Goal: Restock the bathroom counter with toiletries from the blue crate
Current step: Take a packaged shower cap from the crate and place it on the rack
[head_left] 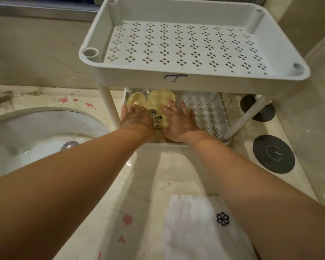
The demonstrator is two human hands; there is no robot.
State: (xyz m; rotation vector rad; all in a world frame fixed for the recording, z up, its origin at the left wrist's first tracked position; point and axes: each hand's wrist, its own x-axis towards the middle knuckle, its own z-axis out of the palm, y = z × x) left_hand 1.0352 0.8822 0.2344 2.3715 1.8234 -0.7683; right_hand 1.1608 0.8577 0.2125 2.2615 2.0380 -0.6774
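As left hand (136,119) and right hand (178,121) press flat, fingers extended — nothing gripped — yellow wrapped pkg (158,102) lies under both on lower shelf (204,113) of rack (195,79), long axis pointing away; hands equidistant.

The upper tray (139,77) bears a handwritten "T"; packet (158,102) lettering is blurred.

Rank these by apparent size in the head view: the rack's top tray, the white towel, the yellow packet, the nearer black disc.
1. top tray
2. white towel, enlarged by nearness to the camera and partly cut off
3. yellow packet and nearer black disc: these look alike, and the packet is partly covered, so they are not ranked.
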